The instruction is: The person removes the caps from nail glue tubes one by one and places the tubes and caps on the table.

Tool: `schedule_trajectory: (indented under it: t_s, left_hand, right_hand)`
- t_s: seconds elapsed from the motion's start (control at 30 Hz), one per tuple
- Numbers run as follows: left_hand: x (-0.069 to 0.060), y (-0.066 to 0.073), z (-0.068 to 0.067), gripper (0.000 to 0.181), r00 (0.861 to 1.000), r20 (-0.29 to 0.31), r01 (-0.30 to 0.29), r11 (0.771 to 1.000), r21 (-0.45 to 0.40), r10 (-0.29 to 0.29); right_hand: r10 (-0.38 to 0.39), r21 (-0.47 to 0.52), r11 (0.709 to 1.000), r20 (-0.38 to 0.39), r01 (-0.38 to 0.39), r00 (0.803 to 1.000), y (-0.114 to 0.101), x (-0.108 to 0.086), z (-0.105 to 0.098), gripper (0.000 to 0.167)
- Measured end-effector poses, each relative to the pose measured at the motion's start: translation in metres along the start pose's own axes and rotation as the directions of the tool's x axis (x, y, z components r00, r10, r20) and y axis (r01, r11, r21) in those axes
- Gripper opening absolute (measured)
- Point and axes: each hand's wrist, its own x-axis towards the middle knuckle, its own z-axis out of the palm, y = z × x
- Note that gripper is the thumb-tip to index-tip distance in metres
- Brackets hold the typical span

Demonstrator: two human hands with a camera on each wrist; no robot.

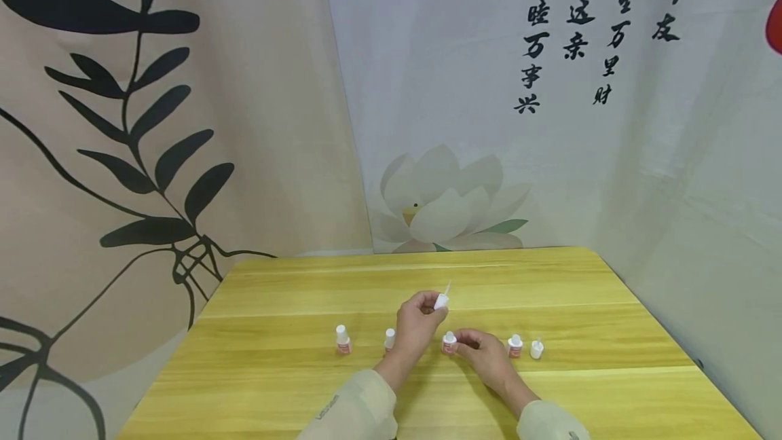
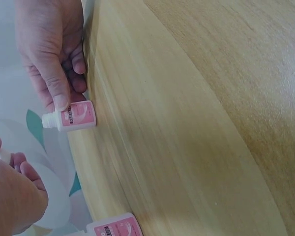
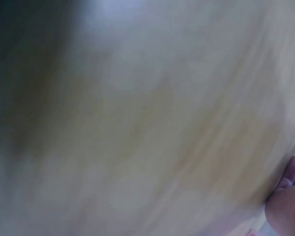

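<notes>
Pinching a white cap [image 1: 440,302], the left hand [image 1: 417,324] is near the lower middle of the head view, the cap's thin brush [image 1: 448,288] pointing up. The right hand [image 1: 485,354], just right of it and lower in the frame, holds a small bottle [image 1: 449,343] between thumb and fingers. In the left wrist view that bottle, upper left in the frame, shows a bare threaded neck and a pink label [image 2: 78,115]. In the head view, 2 capped bottles are left of centre: the outer bottle [image 1: 343,341] upright, the inner bottle [image 1: 389,339] partly behind the left hand. Right of the right hand is an uncapped bottle [image 1: 515,346], with a loose cap [image 1: 537,349] just beside it. All are over the yellow wood-grain table [image 1: 275,386], before a wall [image 1: 287,121] with a printed flower [image 1: 449,202]. The right wrist view is mostly blurred.
</notes>
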Motion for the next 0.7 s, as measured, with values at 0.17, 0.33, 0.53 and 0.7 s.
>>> schedule_trajectory:
  t_s: [0.17, 0.33, 0.53, 0.7]
  left_hand:
    - [0.0005, 0.0003, 0.0008, 0.018, 1.0, -0.006, 0.0, 1.0, -0.002, 0.0]
    - [0.0005, 0.0005, 0.0016, 0.021, 1.0, -0.008, 0.002, 1.0, -0.005, -0.002]
    - [-0.0014, 0.0008, 0.0028, 0.022, 1.0, -0.014, 0.012, 1.0, 0.007, -0.012]
    - [-0.0046, 0.0026, 0.0037, 0.02, 0.999, -0.033, 0.009, 1.0, 0.011, -0.009]
  right_hand:
    - [-0.008, -0.004, 1.0, 0.002, 0.008, 1.0, -0.0001, -0.0006, -0.0002, 0.017]
    - [-0.014, -0.005, 1.0, 0.011, 0.014, 1.0, 0.0002, -0.0006, -0.0008, 0.017]
    - [-0.008, -0.009, 1.0, 0.011, 0.008, 1.0, -0.0012, -0.0012, -0.0009, 0.016]
    - [-0.006, -0.013, 1.0, 0.011, 0.007, 1.0, -0.0022, -0.0017, -0.0003, 0.018]
